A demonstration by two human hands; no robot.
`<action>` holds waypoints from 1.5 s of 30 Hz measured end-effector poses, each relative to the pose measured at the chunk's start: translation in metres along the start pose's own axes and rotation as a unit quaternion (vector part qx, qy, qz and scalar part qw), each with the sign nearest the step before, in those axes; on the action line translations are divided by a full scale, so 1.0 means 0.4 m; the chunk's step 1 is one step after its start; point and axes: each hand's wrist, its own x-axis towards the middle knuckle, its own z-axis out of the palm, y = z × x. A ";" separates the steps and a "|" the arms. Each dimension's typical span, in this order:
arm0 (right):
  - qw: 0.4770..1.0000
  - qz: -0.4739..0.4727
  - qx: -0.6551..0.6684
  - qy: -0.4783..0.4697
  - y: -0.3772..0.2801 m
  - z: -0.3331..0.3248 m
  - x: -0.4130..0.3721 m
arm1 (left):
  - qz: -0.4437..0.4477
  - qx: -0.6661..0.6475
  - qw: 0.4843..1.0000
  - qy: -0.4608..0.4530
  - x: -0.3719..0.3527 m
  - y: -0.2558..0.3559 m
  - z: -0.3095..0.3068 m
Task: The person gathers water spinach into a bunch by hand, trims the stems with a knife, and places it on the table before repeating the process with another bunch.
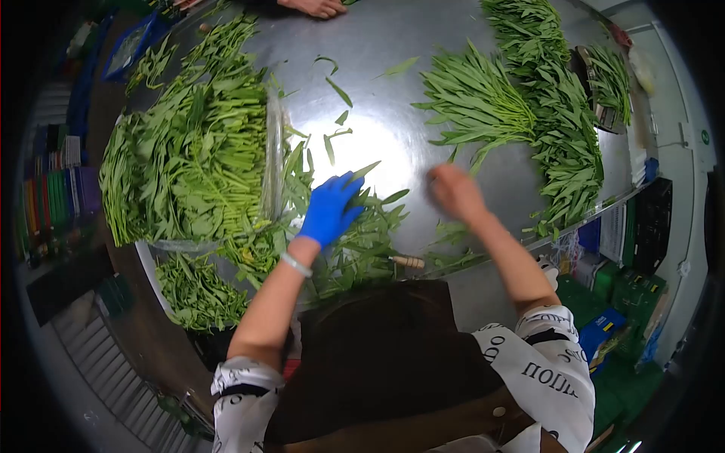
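My left hand, in a blue glove, is open with its fingers apart over a heap of loose green leaves. A long single leaf shows at its fingertips. To the right, my bare right hand is above the metal table, its fingers smeared by motion. Just beyond it lies a fanned bunch of long-leaved greens. On the left is a big pile of the same leafy stems, partly on clear plastic. A wooden handle sticks out of the loose leaves close to my body.
A long row of bunched greens runs along the right side. More leaves are heaped at the lower left. Another person's hand rests at the far edge. A blue crate stands at the back left.
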 end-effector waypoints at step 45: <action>0.895 -0.218 -0.209 -0.330 -0.757 0.338 0.056 | -0.411 0.061 0.868 0.273 -0.631 -0.692 -0.967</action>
